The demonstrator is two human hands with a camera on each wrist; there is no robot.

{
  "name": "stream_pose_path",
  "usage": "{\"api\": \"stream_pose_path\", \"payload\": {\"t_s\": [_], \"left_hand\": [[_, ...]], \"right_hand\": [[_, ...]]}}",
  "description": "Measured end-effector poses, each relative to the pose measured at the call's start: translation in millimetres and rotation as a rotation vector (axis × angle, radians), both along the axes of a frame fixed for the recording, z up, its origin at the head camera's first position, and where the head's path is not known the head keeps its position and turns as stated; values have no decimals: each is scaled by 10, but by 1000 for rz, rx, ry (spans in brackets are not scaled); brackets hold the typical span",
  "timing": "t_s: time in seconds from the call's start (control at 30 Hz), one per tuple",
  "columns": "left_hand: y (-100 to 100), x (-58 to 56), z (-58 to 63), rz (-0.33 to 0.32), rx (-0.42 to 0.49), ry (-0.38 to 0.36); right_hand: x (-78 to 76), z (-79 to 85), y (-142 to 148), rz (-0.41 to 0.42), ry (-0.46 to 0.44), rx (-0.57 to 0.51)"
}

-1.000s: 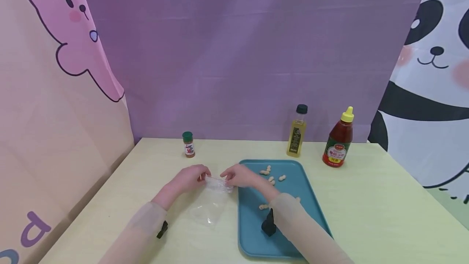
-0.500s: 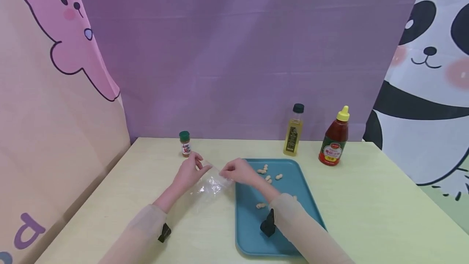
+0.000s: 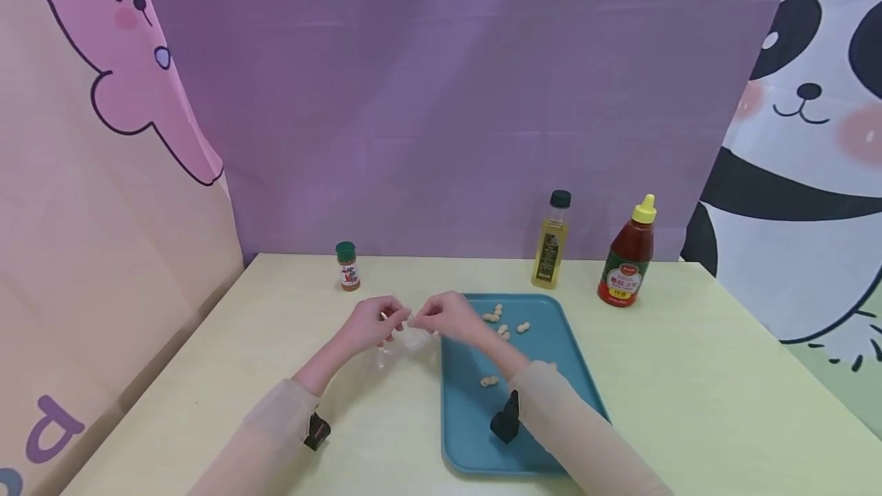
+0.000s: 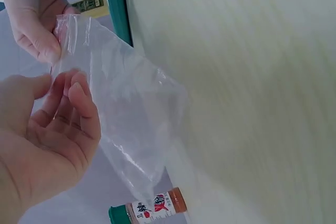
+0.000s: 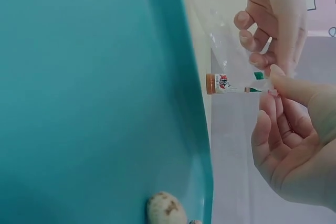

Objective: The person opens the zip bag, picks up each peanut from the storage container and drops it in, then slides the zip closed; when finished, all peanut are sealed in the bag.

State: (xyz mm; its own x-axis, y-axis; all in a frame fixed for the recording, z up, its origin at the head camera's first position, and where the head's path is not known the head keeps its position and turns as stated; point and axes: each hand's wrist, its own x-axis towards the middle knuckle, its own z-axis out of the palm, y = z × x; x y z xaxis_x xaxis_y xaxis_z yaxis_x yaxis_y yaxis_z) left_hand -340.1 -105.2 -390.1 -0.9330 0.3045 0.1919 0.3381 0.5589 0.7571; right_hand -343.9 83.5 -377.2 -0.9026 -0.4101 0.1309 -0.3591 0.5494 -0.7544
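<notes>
A clear plastic zip bag [image 4: 131,93] hangs between both hands above the table, its top edge showing a thin reddish line. My left hand [image 3: 372,325] pinches that edge between thumb and fingertips. Close beside it, my right hand [image 3: 451,318] pinches the same edge at a corner. In the left wrist view the bag's lower part spreads out slantwise, looking thin and flat, with nothing visible inside. To the right lies a teal tray [image 3: 455,435], partly under the right forearm. Several peanuts [image 3: 490,381] are scattered on it.
A small green-capped spice jar [image 3: 348,270] stands beyond the left hand. Behind the tray is a black-capped oil bottle [image 3: 550,251], with a yellow-topped red sauce bottle [image 3: 625,266] to its right. A purple cloth [image 3: 441,98] hangs behind the table.
The left hand reached out along the bag's edge towards the spice jar, then came back beside the right hand. The right hand stays nearly in place, still pinching. The bag has changed shape.
</notes>
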Motion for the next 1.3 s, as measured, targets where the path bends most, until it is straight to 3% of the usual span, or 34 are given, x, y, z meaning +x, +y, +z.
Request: {"api": "stream_pose_path", "payload": {"t_s": [0.3,0.53,0.63,0.83,0.97,1.07,1.2,1.3], "left_hand": [[2,-14,7,-15,35,-51],[-10,-2,3,-18,97,-105],[-29,28,12,3,119,-111],[-25,55,79,38,183,-93],[-43,42,111,41,203,-92],[-73,37,137,47,206,-93],[-120,40,174,29,131,-54],[-144,68,225,-1,18,28]], "right_hand": [[12,-7,41,5,-101,-95],[-34,-16,128,-124,-150,-241],[-7,33,196,-110,-159,-251],[-7,55,221,52,-86,-122],[18,95,217,96,-24,-33],[25,108,228,106,-16,-33],[30,112,243,118,-28,-32],[42,109,235,121,-48,-11]]}}
